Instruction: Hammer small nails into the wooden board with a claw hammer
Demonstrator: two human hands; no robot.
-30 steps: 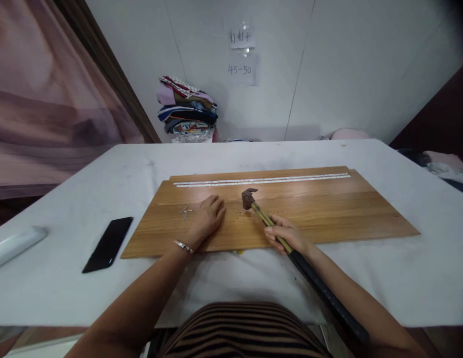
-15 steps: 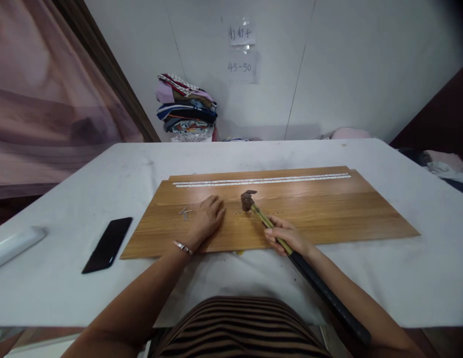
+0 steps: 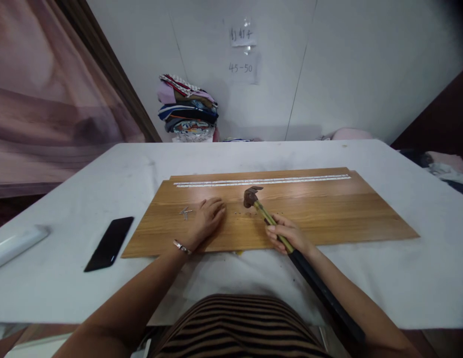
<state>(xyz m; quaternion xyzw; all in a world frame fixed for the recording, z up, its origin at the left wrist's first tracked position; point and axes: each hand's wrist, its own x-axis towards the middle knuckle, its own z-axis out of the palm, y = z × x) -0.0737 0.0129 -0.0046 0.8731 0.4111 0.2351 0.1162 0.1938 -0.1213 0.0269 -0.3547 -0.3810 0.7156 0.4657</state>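
My right hand (image 3: 287,233) grips a claw hammer (image 3: 265,213) by the yellowish part of its handle, below the rusty head. The long black handle end runs back along my right forearm. The hammer head is above a wooden board (image 3: 339,214), over a row of small dark nail-head-like dots (image 3: 237,213). My left hand (image 3: 209,218) rests on the board left of the dots, fingers stretched forward and slightly curved; nothing shows in it. A few loose nails (image 3: 185,213) lie on the board just left of that hand.
Two white measuring strips (image 3: 264,180) run along the board's far side. A black phone (image 3: 109,243) lies left of the board on the white table (image 3: 82,194), with a white rounded object (image 3: 20,243) farther left. Folded clothes (image 3: 188,109) are stacked by the wall.
The hammer head has risen slightly and shifted a little right, while its black end has moved a little left. My left hand stays about where it was on the board.
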